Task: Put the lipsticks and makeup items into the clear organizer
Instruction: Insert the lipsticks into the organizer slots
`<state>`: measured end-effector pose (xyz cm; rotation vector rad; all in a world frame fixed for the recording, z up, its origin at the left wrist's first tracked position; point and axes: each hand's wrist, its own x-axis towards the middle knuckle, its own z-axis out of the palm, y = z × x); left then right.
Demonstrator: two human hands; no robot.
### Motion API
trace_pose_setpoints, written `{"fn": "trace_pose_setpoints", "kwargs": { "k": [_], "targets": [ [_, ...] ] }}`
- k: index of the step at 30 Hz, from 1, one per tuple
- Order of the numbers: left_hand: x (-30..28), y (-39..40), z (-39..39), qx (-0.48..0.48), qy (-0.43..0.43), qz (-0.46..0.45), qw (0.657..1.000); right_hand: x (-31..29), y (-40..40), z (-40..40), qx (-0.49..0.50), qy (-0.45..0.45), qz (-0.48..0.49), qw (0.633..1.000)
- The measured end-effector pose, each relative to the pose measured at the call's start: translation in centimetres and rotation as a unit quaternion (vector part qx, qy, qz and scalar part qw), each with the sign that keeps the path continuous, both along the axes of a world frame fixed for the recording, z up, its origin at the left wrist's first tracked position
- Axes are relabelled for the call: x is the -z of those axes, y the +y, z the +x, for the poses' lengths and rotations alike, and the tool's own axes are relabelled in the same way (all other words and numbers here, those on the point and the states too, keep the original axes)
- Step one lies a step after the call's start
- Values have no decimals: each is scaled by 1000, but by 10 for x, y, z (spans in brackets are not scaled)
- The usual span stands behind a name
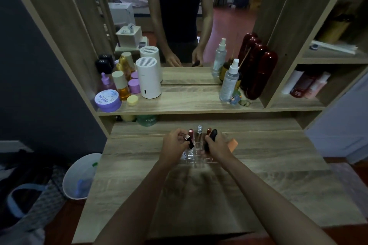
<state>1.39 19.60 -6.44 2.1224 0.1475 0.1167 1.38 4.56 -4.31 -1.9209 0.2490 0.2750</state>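
Over the clear organizer point(196, 157) on the bench point(258, 175), the left hand point(175, 143) has its grip closed on a dark red lipstick point(190, 139); the right hand point(216, 146) grips a black tube point(211, 139).

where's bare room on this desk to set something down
Free: the wide desk top right of the clear organizer, and the strip left of the left hand. Also the upper shelf's middle, between white cylinder and spray bottle. Crowded: both shelf ends, and around the organizer, where the right hand works.
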Motion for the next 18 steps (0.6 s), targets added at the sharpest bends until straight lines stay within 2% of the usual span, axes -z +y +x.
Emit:
{"fn": "trace_pose_setpoints", "kwargs": {
  "k": [2, 8, 12, 18],
  "targets": [
    [1, -1, 1, 1, -7, 8, 1000, 5, 2, 1, -25, -38, -77, 996],
    [1, -3, 2, 9, -24, 26, 999, 10, 10, -2, -4, -108, -182, 977],
    [3, -6, 2, 22, -12, -9, 1000, 15, 16, -1, -13, -126, -211, 969],
    [11, -9, 4, 23, -4, -13, 1000, 22, 18, -2, -30, -139, -215, 966]
  ]
}}
